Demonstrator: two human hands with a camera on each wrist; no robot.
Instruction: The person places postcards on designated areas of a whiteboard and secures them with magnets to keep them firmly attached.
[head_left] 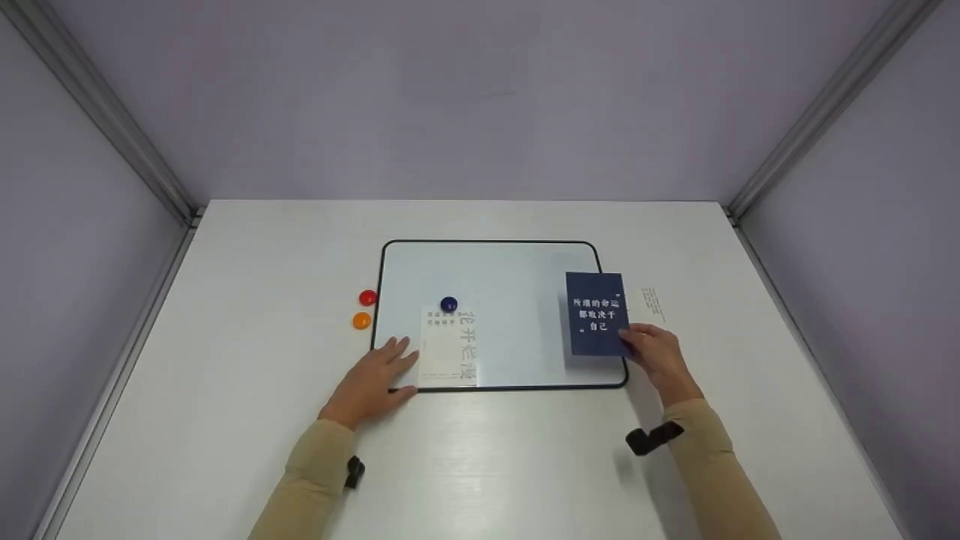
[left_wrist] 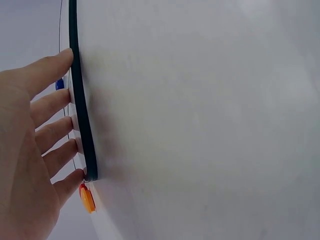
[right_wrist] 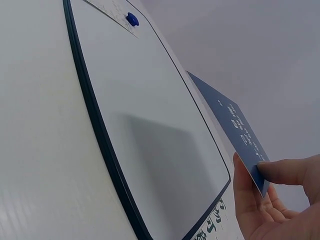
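Observation:
A dark blue card (head_left: 596,304) with white lettering is pinched at its lower right corner by my right hand (head_left: 658,358). In the right wrist view the blue card (right_wrist: 227,122) is raised above the whiteboard, thumb on its printed face and fingers behind. My left hand (head_left: 373,382) rests with fingers spread on the lower left corner of the whiteboard (head_left: 517,315). Beside those fingers lies a white card (head_left: 448,352) with grey characters, a blue round magnet (head_left: 448,304) at its top edge. The left wrist view shows the left fingertips along the board's dark rim (left_wrist: 82,105).
A red magnet (head_left: 367,298) and an orange magnet (head_left: 361,321) lie on the white table (head_left: 262,315) left of the board. Another white printed card (head_left: 649,304) lies right of the board, partly hidden by the blue card and right hand. Grey walls (head_left: 480,97) enclose the table.

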